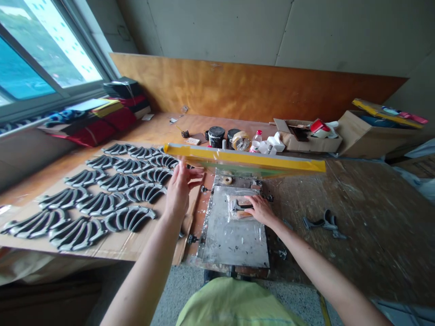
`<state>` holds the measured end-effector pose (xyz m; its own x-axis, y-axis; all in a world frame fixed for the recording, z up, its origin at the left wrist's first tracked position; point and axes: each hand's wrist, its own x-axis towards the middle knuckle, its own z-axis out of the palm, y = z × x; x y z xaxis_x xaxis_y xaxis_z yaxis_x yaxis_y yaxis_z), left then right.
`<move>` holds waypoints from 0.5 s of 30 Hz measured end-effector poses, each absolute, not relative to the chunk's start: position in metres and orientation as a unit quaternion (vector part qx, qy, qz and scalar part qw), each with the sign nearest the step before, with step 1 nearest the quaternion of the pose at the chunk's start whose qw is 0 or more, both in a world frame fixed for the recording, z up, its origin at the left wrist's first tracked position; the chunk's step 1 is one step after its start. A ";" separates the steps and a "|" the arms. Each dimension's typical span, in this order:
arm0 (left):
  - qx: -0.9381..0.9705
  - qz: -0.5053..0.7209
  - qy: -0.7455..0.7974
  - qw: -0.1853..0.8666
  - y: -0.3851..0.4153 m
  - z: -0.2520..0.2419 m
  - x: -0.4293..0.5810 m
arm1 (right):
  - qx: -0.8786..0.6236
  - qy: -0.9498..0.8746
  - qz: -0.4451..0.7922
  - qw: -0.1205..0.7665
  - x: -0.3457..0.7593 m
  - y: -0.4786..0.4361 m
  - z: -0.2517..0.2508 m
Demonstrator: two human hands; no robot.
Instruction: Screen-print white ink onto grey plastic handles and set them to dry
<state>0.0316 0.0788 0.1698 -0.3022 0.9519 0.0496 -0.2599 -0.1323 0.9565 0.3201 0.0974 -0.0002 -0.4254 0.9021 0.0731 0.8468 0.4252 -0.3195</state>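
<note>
My left hand is raised, fingers spread, at the left end of a yellow-taped screen frame that is tilted up over a metal plate. Its fingertips touch or nearly touch the frame's underside. My right hand rests on the plate, fingers curled on a small dark curved part lying on clear plastic film. To the left, several dark curved parts lie in rows on a cardboard sheet.
Two more dark parts lie on the wooden table to the right. Black jars, a tape roll, a small bottle and cardboard boxes stand behind the frame. Red and black stacks sit under the window.
</note>
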 end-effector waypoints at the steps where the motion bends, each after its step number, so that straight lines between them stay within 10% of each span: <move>1: 0.362 0.636 0.488 0.476 0.070 0.156 0.036 | -0.526 -0.838 0.105 0.096 0.316 0.096 0.001; 7: 0.354 0.275 0.550 0.704 -0.014 0.052 0.083 | -0.548 -0.834 0.037 0.059 0.309 0.085 0.005; 15: 0.184 0.407 0.534 0.718 -0.036 0.039 0.127 | -0.393 -0.903 0.017 0.172 0.265 0.022 0.029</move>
<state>0.1270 -0.0356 0.0393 0.0983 0.7800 -0.6181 -0.3877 0.6020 0.6980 0.2654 0.0218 0.0287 -0.6317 0.7156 0.2980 0.7041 0.6905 -0.1657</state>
